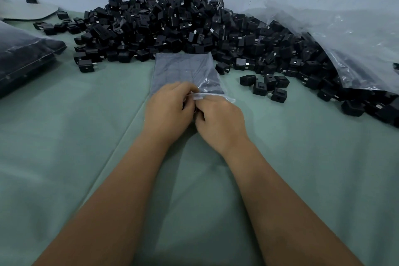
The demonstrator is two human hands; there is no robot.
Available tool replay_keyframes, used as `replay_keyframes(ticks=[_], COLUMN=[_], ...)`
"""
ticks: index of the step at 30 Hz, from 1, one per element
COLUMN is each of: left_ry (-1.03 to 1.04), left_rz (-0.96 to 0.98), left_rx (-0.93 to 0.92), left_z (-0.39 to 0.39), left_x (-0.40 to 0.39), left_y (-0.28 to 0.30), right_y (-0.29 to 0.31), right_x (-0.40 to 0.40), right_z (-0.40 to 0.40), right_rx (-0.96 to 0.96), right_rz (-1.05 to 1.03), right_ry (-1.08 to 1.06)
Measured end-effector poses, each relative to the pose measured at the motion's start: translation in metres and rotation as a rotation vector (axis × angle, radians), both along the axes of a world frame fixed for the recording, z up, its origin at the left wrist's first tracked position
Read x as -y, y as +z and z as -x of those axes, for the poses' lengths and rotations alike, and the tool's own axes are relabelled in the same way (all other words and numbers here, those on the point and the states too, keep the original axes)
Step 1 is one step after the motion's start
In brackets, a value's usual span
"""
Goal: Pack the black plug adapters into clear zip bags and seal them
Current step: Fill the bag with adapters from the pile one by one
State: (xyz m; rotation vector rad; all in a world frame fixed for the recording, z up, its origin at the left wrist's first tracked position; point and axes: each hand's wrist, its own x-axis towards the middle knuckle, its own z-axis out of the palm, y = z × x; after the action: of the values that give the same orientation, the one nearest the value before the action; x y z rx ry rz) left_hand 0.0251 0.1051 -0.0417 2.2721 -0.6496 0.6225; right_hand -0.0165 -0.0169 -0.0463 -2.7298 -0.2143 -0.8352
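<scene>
Adapters (172,26) lie heaped at the far side of the green cloth (64,136), well beyond the hands, with a few strays just right of the grip. Between heap and hands lies a clear zip bag (183,71), flat on the cloth, its body stretching away from the fingers toward the pile; it looks dark inside, though whether that is adapters packed flat or only grey film I cannot tell.

Both hands meet at the bag's near edge. The left hand (170,106) has its fingers curled down onto the strip at the mouth, and the right hand (218,119) pinches the same strip just beside it, fingertips close to touching. A loose corner of film juts out to the right of the right hand.

My judgement is that the mouth is being worked: either parted for filling or pressed closed. If sealing, the next move calls for running the pinch along the strip toward the free right corner, keeping the two lips aligned. If opening, the lips must be drawn apart and an adapter fetched from the strays on the right.

A filled larger bag (26,54) sits far left; crumpled sheeting (345,45) covers the heap's right flank.
</scene>
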Motion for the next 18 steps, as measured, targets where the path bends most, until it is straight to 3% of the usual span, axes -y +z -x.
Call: replay_keyframes(ticks=[5, 8, 10, 13, 16, 18], left_ry=[0.000, -0.006, -0.009, -0.006, 0.019, 0.057], left_rz=[0.005, -0.008, -0.006, -0.014, -0.040, -0.084], left_rx=[0.004, -0.012, -0.014, -0.003, -0.002, 0.008], left_z=[0.000, -0.001, -0.001, -0.001, -0.003, -0.003], left_x=[-0.002, -0.002, -0.001, -0.001, -0.001, 0.001], left_y=[-0.002, -0.002, -0.002, -0.003, -0.003, -0.003], right_y=[0.012, 0.016, 0.016, 0.009, 0.000, -0.003], right_x=[0.003, 0.029, 0.054, 0.086, 0.098, 0.098], right_z=[0.005, 0.002, 0.000, -0.002, 0.000, -0.001], right_rx=[0.355, 0.411, 0.327, 0.016, -0.337, -0.382], right_rz=[-0.145, -0.300, -0.403, -0.337, -0.309, -0.284], right_ry=[-0.042, -0.221, -0.389, -0.685, -0.749, -0.730])
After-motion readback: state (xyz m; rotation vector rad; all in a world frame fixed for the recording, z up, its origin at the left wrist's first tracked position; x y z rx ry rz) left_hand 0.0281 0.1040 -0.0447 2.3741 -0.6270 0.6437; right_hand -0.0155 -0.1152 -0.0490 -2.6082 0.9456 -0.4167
